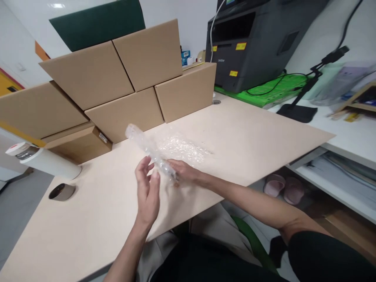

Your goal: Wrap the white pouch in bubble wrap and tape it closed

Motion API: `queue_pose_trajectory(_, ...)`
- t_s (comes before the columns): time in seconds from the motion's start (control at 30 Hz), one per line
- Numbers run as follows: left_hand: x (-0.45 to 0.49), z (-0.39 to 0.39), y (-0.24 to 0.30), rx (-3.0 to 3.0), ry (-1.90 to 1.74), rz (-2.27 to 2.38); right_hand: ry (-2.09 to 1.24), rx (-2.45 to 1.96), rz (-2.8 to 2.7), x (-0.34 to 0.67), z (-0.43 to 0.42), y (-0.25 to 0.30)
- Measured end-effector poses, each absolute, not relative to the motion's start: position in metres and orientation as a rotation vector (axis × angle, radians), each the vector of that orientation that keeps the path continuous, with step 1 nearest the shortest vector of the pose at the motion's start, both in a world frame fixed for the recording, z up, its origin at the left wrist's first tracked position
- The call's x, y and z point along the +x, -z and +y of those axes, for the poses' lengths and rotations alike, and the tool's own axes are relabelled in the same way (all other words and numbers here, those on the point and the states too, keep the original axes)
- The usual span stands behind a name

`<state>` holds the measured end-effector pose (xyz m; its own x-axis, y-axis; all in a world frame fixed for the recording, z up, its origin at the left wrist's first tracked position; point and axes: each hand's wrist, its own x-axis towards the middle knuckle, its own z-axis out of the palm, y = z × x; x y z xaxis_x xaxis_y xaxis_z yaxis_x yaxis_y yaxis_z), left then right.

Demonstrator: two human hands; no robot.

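A long, narrow bundle in clear bubble wrap (137, 138) slants above the table, its far end rising toward the boxes. My right hand (184, 171) is closed around its near end, where something darker and brownish shows through; what is inside I cannot make out. Beside the bundle on the left is my left hand (147, 192), thumb and fingers apart and half curled, the fingertips close to the wrap. Whether they touch it is unclear. A crumpled sheet of clear wrap (185, 149) lies on the table just behind the right hand.
Stacked cardboard boxes (126, 113) line the table's (249, 137) back edge. On the left stand a white bottle (53, 162) and a brown cup (62, 192). A dark printer (246, 51) sits at back right, near a black stand (299, 111) on a white shelf.
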<state>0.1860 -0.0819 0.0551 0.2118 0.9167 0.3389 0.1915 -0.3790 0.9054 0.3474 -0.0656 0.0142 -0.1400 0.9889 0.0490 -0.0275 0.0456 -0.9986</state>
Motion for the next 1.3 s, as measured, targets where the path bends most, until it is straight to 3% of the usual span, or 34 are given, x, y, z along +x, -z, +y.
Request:
queue_pose_trajectory(0.17,0.242,-0.056,-0.039,2.037,-1.002,0.916,-1.233,-1.079,-1.060,0.386,-0.065,-0.001)
queue_pose_trajectory(0.4,0.282,-0.033,-0.002,2.224,-0.721,0.889,-0.543,-1.507,-1.086,0.454,-0.055,0.010)
queue_pose_trajectory(0.5,0.284,-0.031,-0.001,2.252,-0.656,0.855,-0.454,-1.679,-1.188,0.467,-0.043,0.001)
queue_pose_trajectory(0.73,0.276,-0.030,0.004,2.059,-0.817,0.779,-0.784,-1.905,-1.356,0.445,-0.009,-0.021)
queue_pose_trajectory(0.97,0.227,-0.024,-0.016,2.280,-1.108,0.921,-1.523,-1.200,-0.949,0.417,-0.037,-0.028)
queue_pose_trajectory(1.03,0.200,-0.023,-0.036,2.397,-1.000,1.064,-1.643,-0.981,-0.926,0.413,-0.061,-0.032)
queue_pose_trajectory(1.17,0.152,-0.030,-0.072,2.162,-0.708,0.780,-1.669,-0.771,-0.917,0.408,-0.098,-0.045)
queue_pose_trajectory(1.3,0.142,-0.039,-0.082,1.572,-0.688,0.643,-1.611,-0.743,-0.929,0.402,-0.096,-0.048)
